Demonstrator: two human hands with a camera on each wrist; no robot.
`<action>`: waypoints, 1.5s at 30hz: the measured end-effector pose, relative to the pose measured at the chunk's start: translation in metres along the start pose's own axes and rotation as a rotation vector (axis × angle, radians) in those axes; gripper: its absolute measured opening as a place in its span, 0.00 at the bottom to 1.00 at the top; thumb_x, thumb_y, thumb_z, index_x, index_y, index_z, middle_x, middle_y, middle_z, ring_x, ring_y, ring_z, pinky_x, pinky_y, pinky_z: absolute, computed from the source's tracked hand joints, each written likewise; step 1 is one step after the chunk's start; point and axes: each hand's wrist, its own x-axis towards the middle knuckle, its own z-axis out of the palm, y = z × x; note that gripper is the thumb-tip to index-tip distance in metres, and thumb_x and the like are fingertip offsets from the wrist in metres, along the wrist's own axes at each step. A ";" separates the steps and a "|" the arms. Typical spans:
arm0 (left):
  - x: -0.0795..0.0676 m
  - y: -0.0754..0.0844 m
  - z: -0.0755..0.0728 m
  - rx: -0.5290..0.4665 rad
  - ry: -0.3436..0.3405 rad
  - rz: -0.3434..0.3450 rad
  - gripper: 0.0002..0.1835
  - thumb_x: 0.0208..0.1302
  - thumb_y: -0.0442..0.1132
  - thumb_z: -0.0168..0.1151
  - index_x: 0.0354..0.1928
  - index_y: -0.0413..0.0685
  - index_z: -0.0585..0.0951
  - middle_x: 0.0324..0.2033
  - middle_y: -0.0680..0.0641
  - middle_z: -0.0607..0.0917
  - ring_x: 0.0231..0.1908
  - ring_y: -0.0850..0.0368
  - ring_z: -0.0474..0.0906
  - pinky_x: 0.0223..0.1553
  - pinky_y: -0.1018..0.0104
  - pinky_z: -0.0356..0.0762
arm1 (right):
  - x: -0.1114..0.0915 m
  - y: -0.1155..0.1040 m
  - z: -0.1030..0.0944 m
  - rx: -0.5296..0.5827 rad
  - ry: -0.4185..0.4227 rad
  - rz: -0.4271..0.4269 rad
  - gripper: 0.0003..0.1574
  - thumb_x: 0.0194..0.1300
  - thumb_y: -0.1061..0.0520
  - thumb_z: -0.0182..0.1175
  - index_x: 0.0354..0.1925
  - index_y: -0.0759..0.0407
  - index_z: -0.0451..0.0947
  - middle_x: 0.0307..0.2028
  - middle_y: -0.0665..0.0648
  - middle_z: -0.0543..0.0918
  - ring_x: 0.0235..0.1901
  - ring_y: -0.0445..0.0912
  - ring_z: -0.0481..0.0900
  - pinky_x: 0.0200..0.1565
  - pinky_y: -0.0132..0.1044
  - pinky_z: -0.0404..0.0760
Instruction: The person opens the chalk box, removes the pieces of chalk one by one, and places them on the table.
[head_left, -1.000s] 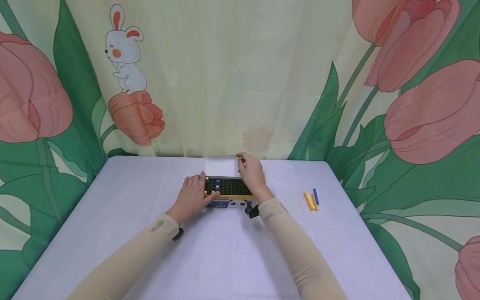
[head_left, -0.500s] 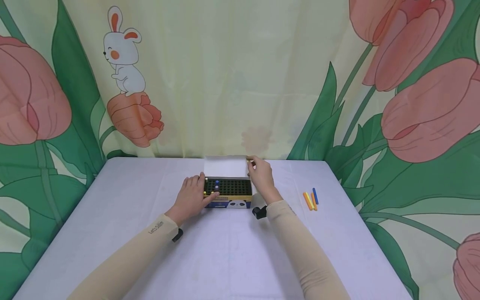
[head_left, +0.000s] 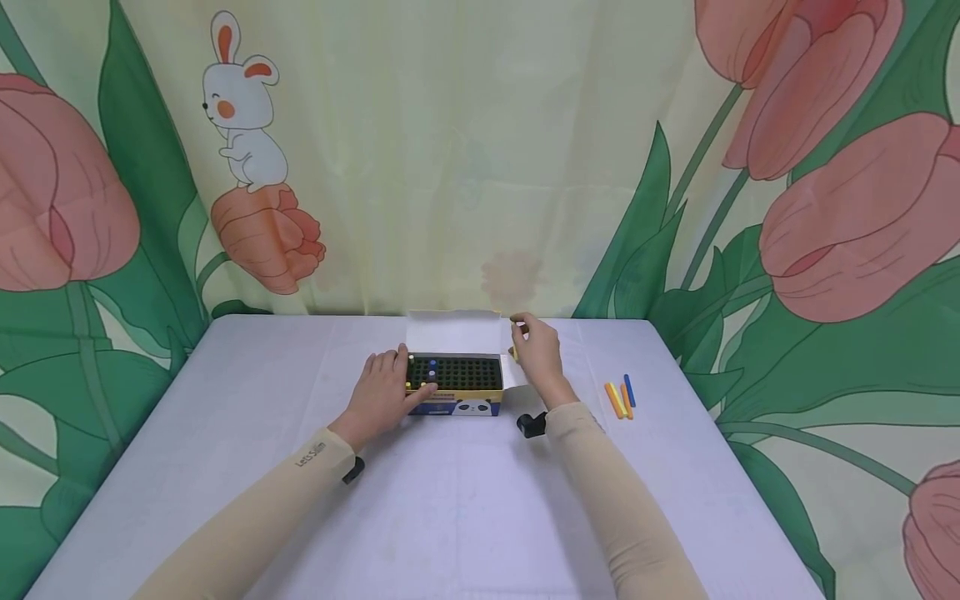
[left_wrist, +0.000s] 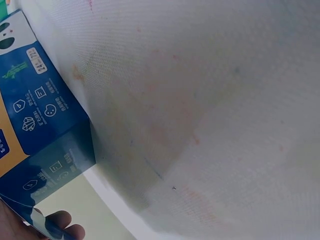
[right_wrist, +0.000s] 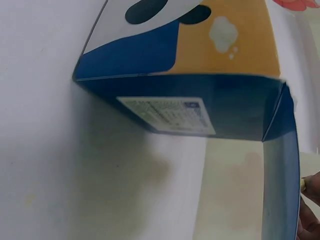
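Observation:
An opened cardboard box [head_left: 457,408] with a panda on its front holds a black tray [head_left: 472,373] full of round holes. A few coloured crayons stand in the tray's left part, among them a blue crayon [head_left: 432,363]. My left hand [head_left: 377,390] holds the box's left end, thumb along the front edge; the left wrist view has its fingertips [left_wrist: 60,219] around a side flap. My right hand [head_left: 542,354] is raised just right of the box, pinching a yellow crayon [head_left: 515,352] upright beside the right side flap [head_left: 514,372].
The white lid flap [head_left: 453,332] stands up behind the tray. On the right of the white-covered table [head_left: 450,517] lie several loose crayons [head_left: 616,401], orange, yellow and blue. A curtain [head_left: 420,167] printed with tulips and a rabbit hangs behind the table's far edge.
My right hand has moved right, from over the box's right end to beside it, uncovering the tray's right part and the right flap. The left hand has stayed on the box.

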 end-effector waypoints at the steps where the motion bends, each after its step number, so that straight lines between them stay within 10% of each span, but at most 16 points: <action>1: 0.000 0.000 0.000 0.000 -0.001 0.000 0.56 0.73 0.73 0.46 0.79 0.28 0.52 0.70 0.28 0.68 0.72 0.34 0.63 0.76 0.37 0.54 | 0.000 0.002 -0.001 -0.009 0.007 0.000 0.17 0.79 0.54 0.55 0.59 0.56 0.82 0.44 0.59 0.89 0.35 0.50 0.87 0.34 0.39 0.81; 45: -0.001 0.001 -0.001 -0.029 -0.016 -0.004 0.56 0.73 0.73 0.47 0.79 0.28 0.51 0.71 0.27 0.66 0.73 0.34 0.62 0.76 0.37 0.53 | -0.013 0.088 -0.025 -0.091 -0.086 0.142 0.17 0.78 0.56 0.55 0.57 0.63 0.81 0.40 0.63 0.88 0.28 0.45 0.85 0.29 0.33 0.82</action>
